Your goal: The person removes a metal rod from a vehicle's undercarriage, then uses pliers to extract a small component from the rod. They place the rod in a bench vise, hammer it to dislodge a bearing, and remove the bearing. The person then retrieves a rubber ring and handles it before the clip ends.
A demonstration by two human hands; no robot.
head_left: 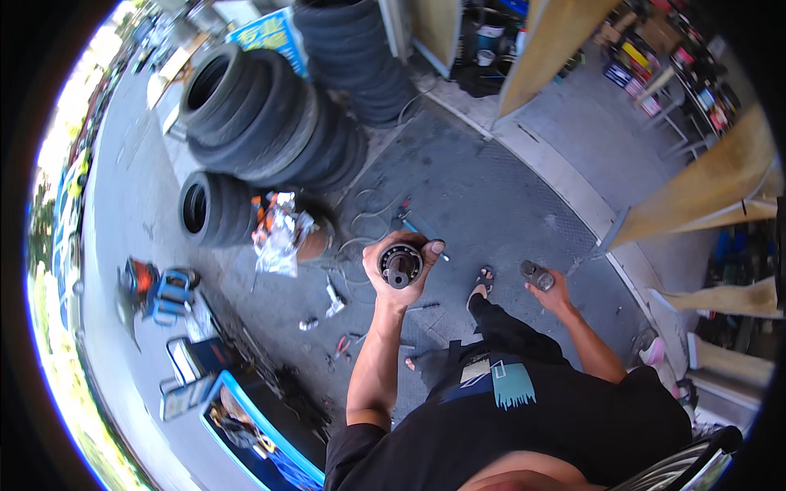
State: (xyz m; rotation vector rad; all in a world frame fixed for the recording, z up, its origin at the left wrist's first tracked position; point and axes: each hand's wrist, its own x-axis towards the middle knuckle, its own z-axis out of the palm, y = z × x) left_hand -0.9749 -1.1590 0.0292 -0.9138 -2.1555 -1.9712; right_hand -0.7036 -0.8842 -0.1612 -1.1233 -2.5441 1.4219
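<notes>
Raised in front of me, my left hand [391,296] has its fingers wrapped round a dark, greasy metal shaft with a ball bearing [400,267] on it. A ring of steel balls faces up, and the shaft's round end stands in the middle. Out to the right and lower, my right hand [558,296] grips a short dark cylindrical metal part [536,276], its pale round end showing. The two parts are well apart. Both hands hang over the grey floor mat, and the fingers beneath each part are partly hidden.
Stacked tyres [270,114] stand at the far left, beside a drum [315,241] topped with crumpled foil. Pliers [342,345], a silver air gun [335,299] and hoses lie on the floor. A blue-edged tool cart [270,438] is near left. Wooden panels [696,192] line the right.
</notes>
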